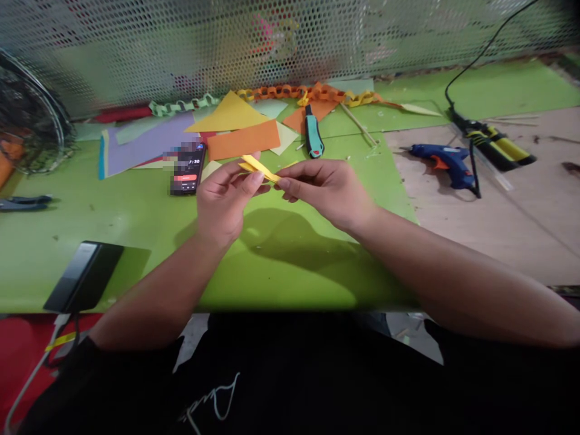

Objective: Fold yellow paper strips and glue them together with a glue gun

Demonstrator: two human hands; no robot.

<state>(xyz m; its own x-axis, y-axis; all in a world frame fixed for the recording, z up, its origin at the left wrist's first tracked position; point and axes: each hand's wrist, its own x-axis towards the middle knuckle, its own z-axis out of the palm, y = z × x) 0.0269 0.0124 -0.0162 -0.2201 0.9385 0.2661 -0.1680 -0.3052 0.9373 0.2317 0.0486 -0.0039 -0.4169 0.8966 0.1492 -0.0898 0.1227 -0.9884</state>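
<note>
A folded strip of yellow paper (258, 167) is held between both hands above the green table surface (281, 278). My left hand (226, 202) pinches it between thumb and fingers near its middle. At its right end, my right hand (326, 190) grips the paper with thumb and fingertips. Behind the hands lie an orange paper piece (244, 140), a yellow paper triangle (231, 115) and a teal cutter (312, 133). A paper chain (281, 92) in green, orange and yellow runs along the back.
A phone (188, 170) lies left of centre, and a black power bank (84, 275) with a cable at the front left. Pliers (25, 203) are at the far left. To the right are a blue glue gun (441, 162) and yellow-black handled tool (502, 145).
</note>
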